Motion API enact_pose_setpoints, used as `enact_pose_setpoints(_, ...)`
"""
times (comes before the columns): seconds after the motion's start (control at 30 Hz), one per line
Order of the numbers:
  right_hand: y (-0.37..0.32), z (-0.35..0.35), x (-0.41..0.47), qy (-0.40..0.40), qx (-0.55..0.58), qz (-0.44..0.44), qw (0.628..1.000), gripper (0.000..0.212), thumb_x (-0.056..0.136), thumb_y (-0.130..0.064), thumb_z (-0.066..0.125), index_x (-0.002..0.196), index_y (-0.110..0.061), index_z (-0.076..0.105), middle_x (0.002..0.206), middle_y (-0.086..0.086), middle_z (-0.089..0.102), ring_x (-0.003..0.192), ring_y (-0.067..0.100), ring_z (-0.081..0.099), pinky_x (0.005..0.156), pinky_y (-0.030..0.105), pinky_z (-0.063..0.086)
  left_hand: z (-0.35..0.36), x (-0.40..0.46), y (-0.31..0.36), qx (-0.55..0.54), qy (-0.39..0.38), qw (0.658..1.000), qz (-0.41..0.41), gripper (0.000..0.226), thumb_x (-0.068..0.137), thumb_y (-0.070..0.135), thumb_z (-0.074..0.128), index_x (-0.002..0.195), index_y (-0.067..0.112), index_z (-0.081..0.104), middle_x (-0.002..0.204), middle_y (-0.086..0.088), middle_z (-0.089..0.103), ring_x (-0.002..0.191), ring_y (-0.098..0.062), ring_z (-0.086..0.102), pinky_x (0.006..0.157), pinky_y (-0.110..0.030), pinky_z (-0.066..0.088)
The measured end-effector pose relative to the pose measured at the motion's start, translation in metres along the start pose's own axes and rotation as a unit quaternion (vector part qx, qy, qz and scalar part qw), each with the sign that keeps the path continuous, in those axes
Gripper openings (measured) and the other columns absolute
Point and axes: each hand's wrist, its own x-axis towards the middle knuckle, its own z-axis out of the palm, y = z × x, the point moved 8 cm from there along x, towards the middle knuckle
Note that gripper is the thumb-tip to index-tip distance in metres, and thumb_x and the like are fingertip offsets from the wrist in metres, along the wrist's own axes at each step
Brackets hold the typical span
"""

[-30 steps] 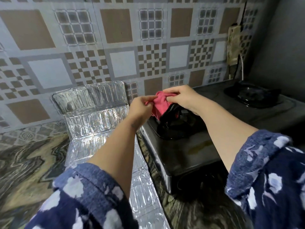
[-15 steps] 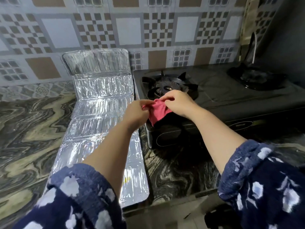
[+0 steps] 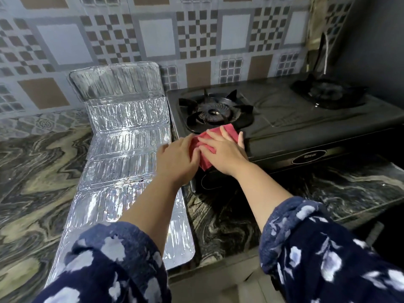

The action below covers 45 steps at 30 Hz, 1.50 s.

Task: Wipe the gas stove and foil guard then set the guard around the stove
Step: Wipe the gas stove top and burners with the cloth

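A black two-burner gas stove (image 3: pixel 284 119) stands on the marbled counter against the tiled wall. A pink cloth (image 3: pixel 229 131) lies spread on its front left corner, just in front of the left burner (image 3: pixel 213 112). My right hand (image 3: pixel 223 149) presses flat on the cloth with straight fingers. My left hand (image 3: pixel 178 159) rests beside it, its fingers touching the cloth's left edge. The silver foil guard (image 3: pixel 122 149) lies unfolded on the counter left of the stove, its far panel leaning up against the wall.
The stove's right burner (image 3: pixel 328 92) sits at the back right near a dark wall. A cable (image 3: pixel 325 51) hangs from a wall socket behind it. The counter's front edge (image 3: pixel 218 265) runs just below the foil guard's near end.
Both hands held the bunched cloth in the air over the stove's front. Now the cloth is laid flat on the stove top with my right palm pressing on it.
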Motion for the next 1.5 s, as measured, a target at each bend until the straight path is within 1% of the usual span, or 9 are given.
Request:
enact_pose_setpoints(0.1, 0.016, -0.007, 0.000, -0.006, 0.007, 0.019, 1.000, 0.040, 0.096, -0.038, 0.038, 0.135, -0.044, 0.045, 0.156, -0.017, 0.025, 0.149, 0.012, 0.001, 0.115, 0.051, -0.013, 0.006, -0.002, -0.002, 0.005, 0.004, 1.000, -0.001, 0.065, 0.092, 0.053, 0.023, 0.148, 0.020, 0.027, 0.141, -0.005, 0.052, 0.129, -0.019, 0.048, 0.110, -0.042, 0.025)
enact_pose_setpoints(0.2, 0.024, -0.022, 0.005, 0.028, 0.057, 0.046, 0.997, 0.037, 0.087, -0.026, 0.051, 0.121, -0.037, 0.059, 0.144, -0.012, 0.045, 0.141, 0.016, 0.029, 0.118, 0.054, 0.003, 0.011, -0.004, -0.005, 0.033, -0.003, 0.999, 0.009, 0.057, 0.097, 0.047, 0.028, 0.148, 0.020, 0.029, 0.149, -0.003, 0.043, 0.138, -0.016, 0.038, 0.114, -0.041, 0.021)
enact_pose_setpoints(0.27, 0.019, -0.026, 0.006, 0.062, 0.053, 0.064, 0.995, 0.033, 0.086, -0.032, 0.052, 0.117, -0.041, 0.061, 0.139, -0.011, 0.048, 0.134, 0.017, 0.039, 0.116, 0.052, 0.015, 0.016, -0.004, -0.006, 0.059, -0.015, 0.998, 0.020, 0.054, 0.099, 0.043, 0.025, 0.149, 0.024, 0.030, 0.155, 0.003, 0.032, 0.143, -0.012, 0.028, 0.116, -0.039, 0.015)
enact_pose_setpoints(0.43, 0.010, -0.001, 0.001, -0.003, -0.086, 0.070, 0.994, 0.047, 0.090, -0.066, 0.027, 0.135, -0.056, 0.035, 0.160, -0.010, 0.013, 0.149, 0.021, 0.001, 0.117, 0.055, -0.003, 0.022, -0.007, -0.007, 0.082, 0.008, 0.996, 0.024, 0.060, 0.093, 0.040, 0.012, 0.149, 0.026, 0.029, 0.156, 0.005, 0.028, 0.144, -0.009, 0.025, 0.118, -0.039, 0.010)
enact_pose_setpoints(0.73, 0.044, -0.014, 0.005, 0.032, -0.048, 0.082, 0.995, 0.040, 0.097, -0.051, 0.034, 0.136, -0.049, 0.040, 0.156, -0.020, 0.023, 0.148, 0.012, 0.007, 0.117, 0.054, -0.007, 0.021, -0.011, -0.003, 0.066, 0.043, 0.997, 0.011, 0.072, 0.086, 0.042, 0.003, 0.146, 0.020, 0.038, 0.154, 0.002, 0.035, 0.143, -0.012, 0.029, 0.116, -0.039, 0.015)
enact_pose_setpoints(0.93, 0.022, -0.012, 0.001, 0.110, -0.037, 0.073, 0.991, 0.032, 0.096, -0.043, 0.039, 0.126, -0.034, 0.048, 0.151, -0.011, 0.037, 0.147, 0.018, 0.015, 0.115, 0.060, -0.001, 0.021, -0.011, 0.000, 0.067, 0.032, 0.997, -0.011, 0.064, 0.089, 0.037, 0.013, 0.147, 0.020, 0.036, 0.155, 0.002, 0.032, 0.144, -0.013, 0.027, 0.117, -0.039, 0.013)
enact_pose_setpoints(1.1, 0.024, -0.005, -0.006, 0.040, -0.044, 0.024, 0.998, 0.050, 0.090, -0.064, 0.035, 0.135, -0.046, 0.045, 0.162, 0.001, 0.009, 0.149, 0.018, 0.001, 0.118, 0.048, -0.008, 0.025, -0.011, 0.006, 0.097, 0.013, 0.994, -0.043, 0.066, 0.091, 0.044, 0.009, 0.151, 0.019, 0.025, 0.159, 0.003, 0.021, 0.148, -0.011, 0.014, 0.119, -0.045, 0.003)
enact_pose_setpoints(1.2, 0.050, -0.014, -0.012, 0.006, -0.050, 0.035, 0.998, 0.053, 0.088, -0.069, 0.031, 0.137, -0.051, 0.036, 0.162, 0.002, 0.003, 0.149, 0.017, -0.007, 0.117, 0.048, -0.013, 0.025, -0.009, 0.017, 0.109, 0.025, 0.992, -0.057, 0.067, 0.091, 0.045, 0.009, 0.151, 0.018, 0.024, 0.159, 0.002, 0.021, 0.148, -0.010, 0.013, 0.118, -0.046, 0.000)
enact_pose_setpoints(1.5, 0.102, -0.039, -0.009, 0.000, -0.087, 0.121, 0.989, 0.048, 0.098, -0.050, 0.021, 0.144, -0.044, 0.028, 0.162, 0.001, 0.005, 0.149, 0.020, -0.009, 0.115, 0.058, -0.011, 0.043, 0.005, 0.059, 0.069, -0.023, 0.997, -0.009, 0.054, 0.100, 0.036, 0.022, 0.150, 0.017, 0.026, 0.159, 0.002, 0.022, 0.148, -0.011, 0.013, 0.121, -0.039, 0.009)
